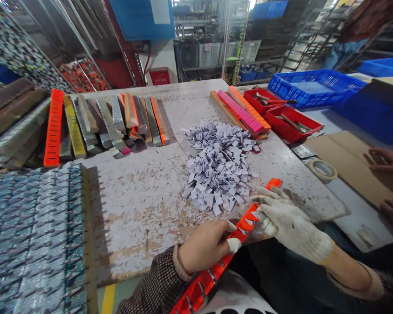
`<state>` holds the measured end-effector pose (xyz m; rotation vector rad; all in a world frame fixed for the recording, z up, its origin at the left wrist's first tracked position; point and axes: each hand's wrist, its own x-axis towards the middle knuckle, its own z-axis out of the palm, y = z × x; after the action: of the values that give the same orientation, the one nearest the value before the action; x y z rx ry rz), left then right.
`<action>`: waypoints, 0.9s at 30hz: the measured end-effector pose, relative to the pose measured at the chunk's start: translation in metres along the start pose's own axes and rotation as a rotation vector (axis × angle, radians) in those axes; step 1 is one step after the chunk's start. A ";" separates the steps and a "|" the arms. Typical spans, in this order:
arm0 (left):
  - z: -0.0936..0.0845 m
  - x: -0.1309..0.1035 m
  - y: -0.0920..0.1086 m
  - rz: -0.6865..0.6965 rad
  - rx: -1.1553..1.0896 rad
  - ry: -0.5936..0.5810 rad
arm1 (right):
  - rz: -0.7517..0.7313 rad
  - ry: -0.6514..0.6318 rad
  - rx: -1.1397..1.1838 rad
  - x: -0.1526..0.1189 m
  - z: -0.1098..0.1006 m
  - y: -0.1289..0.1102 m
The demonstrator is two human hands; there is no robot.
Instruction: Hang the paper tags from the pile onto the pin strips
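A long orange slotted strip (227,260) slants from my lap up over the table's front edge. Small pale or silvery pointed pieces stick out of its slits. My left hand (205,246), bare with white wraps on the fingertips, is closed on the strip near its middle. Farther up, my right hand (286,222), in a white knit glove, has its fingers bent over the strip; whether a small piece is between them is hidden. Just beyond the strip lies a heap of small white paper pieces (219,161).
Wrapped bars (111,117) line the table's back left, and pink and orange bars (240,109) its back right. Red trays (293,124) and a blue crate (314,89) stand right. Another person's hand (388,160) rests by cardboard (343,161). A studded panel (36,235) fills the left.
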<state>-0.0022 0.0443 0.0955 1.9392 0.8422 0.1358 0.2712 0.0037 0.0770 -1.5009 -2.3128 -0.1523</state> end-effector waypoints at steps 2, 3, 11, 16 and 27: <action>0.001 0.000 0.000 -0.003 0.014 0.001 | -0.007 -0.032 -0.039 0.005 -0.001 -0.002; 0.001 0.001 0.000 -0.002 0.022 0.000 | -0.012 -0.048 -0.076 0.009 -0.002 -0.004; 0.002 0.001 -0.001 -0.021 0.067 0.008 | -0.113 -0.149 -0.104 0.027 -0.007 -0.011; 0.005 0.002 -0.005 -0.009 0.073 0.023 | -0.061 -0.078 -0.090 0.013 0.004 -0.007; 0.001 0.000 -0.003 0.003 0.086 0.028 | -0.034 -0.096 -0.040 0.015 0.009 -0.011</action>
<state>-0.0030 0.0442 0.0922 2.0232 0.8767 0.1310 0.2537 0.0150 0.0756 -1.5203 -2.4253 -0.1387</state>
